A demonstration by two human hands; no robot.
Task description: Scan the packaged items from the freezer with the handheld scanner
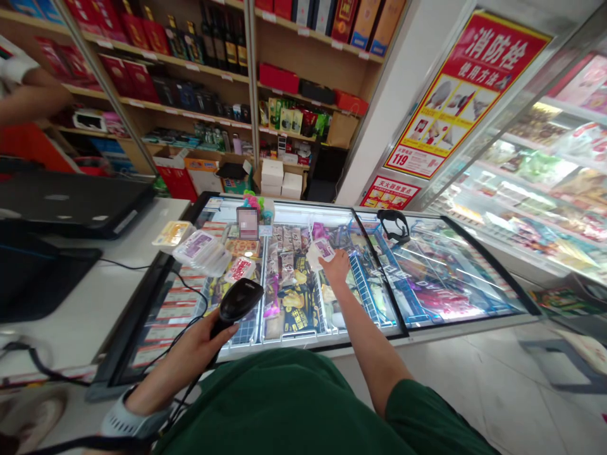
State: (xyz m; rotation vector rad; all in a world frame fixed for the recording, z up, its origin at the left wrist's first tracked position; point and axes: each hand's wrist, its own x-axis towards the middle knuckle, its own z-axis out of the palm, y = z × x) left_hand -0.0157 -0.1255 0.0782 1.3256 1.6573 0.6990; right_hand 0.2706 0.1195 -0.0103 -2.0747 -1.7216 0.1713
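My left hand [202, 338] is wrapped round the handle of a black barcode scanner [241, 299], its head tilted over the glass-topped freezer [332, 212]. Further right, my right hand [336, 265] grips the edge of a clear package with a purple and white label [322, 250], above the glass. To the left, stacked clear packs with purple labels [202, 251] lie on the glass. Beside them are a red-labelled pack [240, 270] and a yellow-labelled pack [173, 233]. A black cable runs from the scanner area to the left.
A small framed card [248, 223] stands by colourful decorations [253, 201]. A black strap-like object [393, 226] rests on the freezer's right part. At left is a pale counter [123, 265] with black equipment [76, 199]. Another person's arm [35, 98] shows at upper left.
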